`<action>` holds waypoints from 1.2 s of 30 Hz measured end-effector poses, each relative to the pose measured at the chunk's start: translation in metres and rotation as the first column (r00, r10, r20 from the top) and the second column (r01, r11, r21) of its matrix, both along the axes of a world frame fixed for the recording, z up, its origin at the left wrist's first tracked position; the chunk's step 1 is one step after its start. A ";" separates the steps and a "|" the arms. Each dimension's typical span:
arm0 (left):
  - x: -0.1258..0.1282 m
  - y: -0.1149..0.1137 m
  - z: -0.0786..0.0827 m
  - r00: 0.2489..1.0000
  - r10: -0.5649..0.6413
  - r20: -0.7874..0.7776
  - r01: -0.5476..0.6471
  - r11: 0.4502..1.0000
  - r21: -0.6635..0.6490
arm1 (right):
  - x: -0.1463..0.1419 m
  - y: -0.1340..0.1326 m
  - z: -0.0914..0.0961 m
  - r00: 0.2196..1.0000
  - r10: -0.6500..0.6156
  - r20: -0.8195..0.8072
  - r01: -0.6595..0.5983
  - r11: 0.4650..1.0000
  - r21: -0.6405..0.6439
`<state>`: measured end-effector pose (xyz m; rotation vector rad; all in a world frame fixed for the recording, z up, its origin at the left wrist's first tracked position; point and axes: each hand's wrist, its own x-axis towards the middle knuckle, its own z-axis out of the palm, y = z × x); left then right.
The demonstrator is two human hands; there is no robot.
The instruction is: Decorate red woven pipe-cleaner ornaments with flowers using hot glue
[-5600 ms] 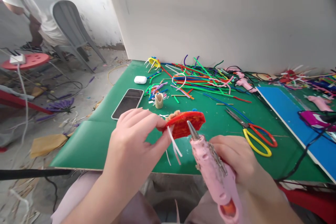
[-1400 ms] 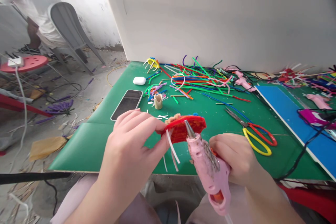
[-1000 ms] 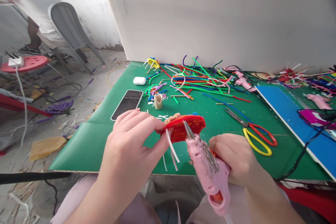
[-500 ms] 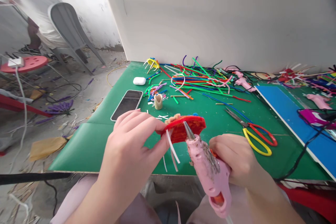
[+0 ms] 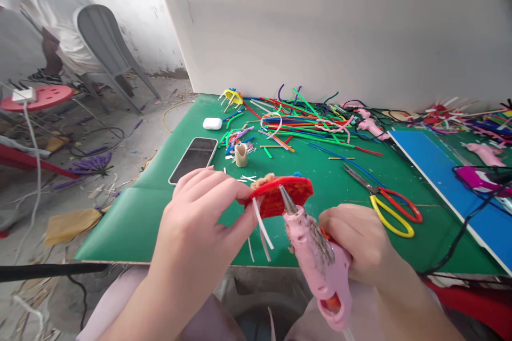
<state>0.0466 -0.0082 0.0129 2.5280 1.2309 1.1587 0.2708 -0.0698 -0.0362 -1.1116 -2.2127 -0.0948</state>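
Observation:
Between thumb and fingers, my left hand point(image 5: 208, 218) pinches the left end of a red curved craft piece point(image 5: 296, 195) above the table's front part. Thin white strips point(image 5: 263, 226) hang down from that piece, and a tan fuzzy bit and a blue bit show along its top. My right hand point(image 5: 360, 237) is wrapped around the handle of a pink hot glue gun point(image 5: 316, 266), smeared with brown residue. The gun's metal nozzle points up and left, at or against the underside of the red piece; exact contact is hard to tell.
On the green table point(image 5: 132, 224) lie a phone point(image 5: 194, 160), a white earbud case point(image 5: 212, 123), a small bamboo cup point(image 5: 241, 155), a pile of coloured pipe cleaners point(image 5: 308, 125), scissors point(image 5: 380, 197) and a blue board point(image 5: 452, 186). A person sits at the far left by a grey chair point(image 5: 106, 37).
Both hands, the red piece and the glue gun stay almost in place. At the far left, the seated person's body has shifted slightly.

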 end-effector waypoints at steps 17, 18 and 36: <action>-0.001 0.000 -0.001 1.000 -0.004 0.008 0.004 1.000 -0.006 | 0.000 0.000 0.000 0.999 -0.038 0.039 0.036 0.999 0.036; -0.001 0.000 -0.001 1.000 -0.004 0.005 0.004 1.000 -0.004 | 0.000 0.000 0.000 0.999 -0.037 0.039 0.036 0.999 0.036; -0.001 0.000 -0.001 1.000 -0.017 0.009 0.017 1.000 0.003 | 0.000 0.001 0.001 0.999 -0.038 0.031 0.037 0.998 0.045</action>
